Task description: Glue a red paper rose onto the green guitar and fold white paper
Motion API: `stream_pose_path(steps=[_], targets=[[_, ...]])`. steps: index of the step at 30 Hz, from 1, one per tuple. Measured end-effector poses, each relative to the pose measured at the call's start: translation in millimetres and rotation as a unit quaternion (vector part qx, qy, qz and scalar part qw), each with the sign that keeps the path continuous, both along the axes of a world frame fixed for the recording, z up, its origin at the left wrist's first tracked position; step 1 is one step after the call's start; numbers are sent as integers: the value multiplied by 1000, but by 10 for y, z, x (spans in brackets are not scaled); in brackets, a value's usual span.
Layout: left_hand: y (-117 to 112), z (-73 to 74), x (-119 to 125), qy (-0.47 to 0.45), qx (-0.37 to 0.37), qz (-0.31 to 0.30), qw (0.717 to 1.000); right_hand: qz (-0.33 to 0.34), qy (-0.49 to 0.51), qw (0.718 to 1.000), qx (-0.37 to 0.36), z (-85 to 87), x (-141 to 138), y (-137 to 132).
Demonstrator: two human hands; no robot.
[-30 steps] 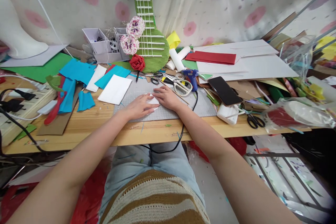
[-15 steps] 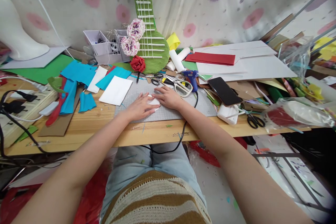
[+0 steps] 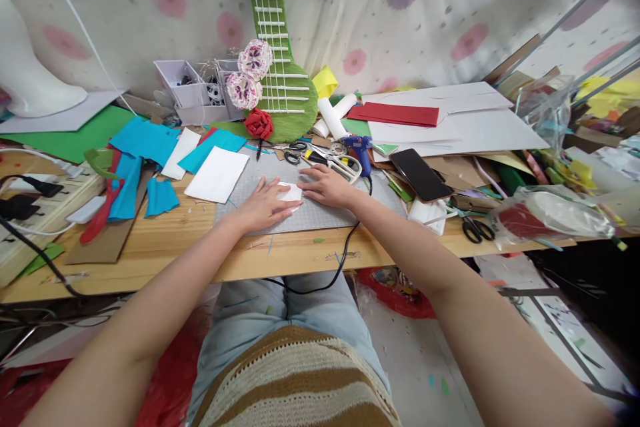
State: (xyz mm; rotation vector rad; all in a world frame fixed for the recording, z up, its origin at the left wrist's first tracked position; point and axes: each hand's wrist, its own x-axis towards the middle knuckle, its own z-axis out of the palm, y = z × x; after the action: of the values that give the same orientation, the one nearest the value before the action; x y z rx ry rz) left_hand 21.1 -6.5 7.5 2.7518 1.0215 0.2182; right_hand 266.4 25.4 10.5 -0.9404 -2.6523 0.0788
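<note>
My left hand [image 3: 264, 205] lies flat, fingers spread, on the left part of a small white piece of paper [image 3: 291, 194]. My right hand [image 3: 326, 185] rests palm down with stretched fingers, its fingertips by the paper's right edge. The paper lies on a grey gridded cutting mat [image 3: 250, 177], partly covered by the left fingers. To the left is a larger white sheet stack [image 3: 217, 175]. Just behind my right hand are white-handled scissors [image 3: 350, 167] and a blue glue gun [image 3: 361, 152] with a black cord.
A green paper guitar shape [image 3: 295, 113] with flowers stands at the back. Blue crepe paper [image 3: 145, 140] and a power strip [image 3: 55, 227] lie left. A phone [image 3: 420, 175], black scissors [image 3: 479, 230] and white boards [image 3: 480, 130] lie right. The cord hangs over the table's front edge.
My right hand has shifted slightly right relative to the left one, so more of the white paper shows between them. The view has also moved a little.
</note>
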Motion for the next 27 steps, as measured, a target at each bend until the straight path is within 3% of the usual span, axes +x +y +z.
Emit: stream_pose_path(steps=[4, 7, 11, 13, 16, 20, 27], targets=[[17, -15, -28, -48, -36, 15, 998, -36, 43, 998, -1, -40, -105, 16], [44, -35, -48, -173, -77, 63, 980, -48, 82, 995, -22, -75, -218, 40], [158, -11, -68, -378, -124, 179, 900, -62, 86, 993, -49, -80, -332, 66], [239, 42, -98, -418, -152, 270, 854, -61, 81, 994, -49, -66, -352, 70], [321, 156, -190, -357, -218, 366, 831, -40, 90, 994, -46, -54, -353, 56], [302, 303, -295, -196, -272, 383, 861, -19, 110, 993, -43, -75, -346, 19], [252, 391, -194, -44, -204, 400, 893, -22, 117, 992, -40, -106, -325, -35]])
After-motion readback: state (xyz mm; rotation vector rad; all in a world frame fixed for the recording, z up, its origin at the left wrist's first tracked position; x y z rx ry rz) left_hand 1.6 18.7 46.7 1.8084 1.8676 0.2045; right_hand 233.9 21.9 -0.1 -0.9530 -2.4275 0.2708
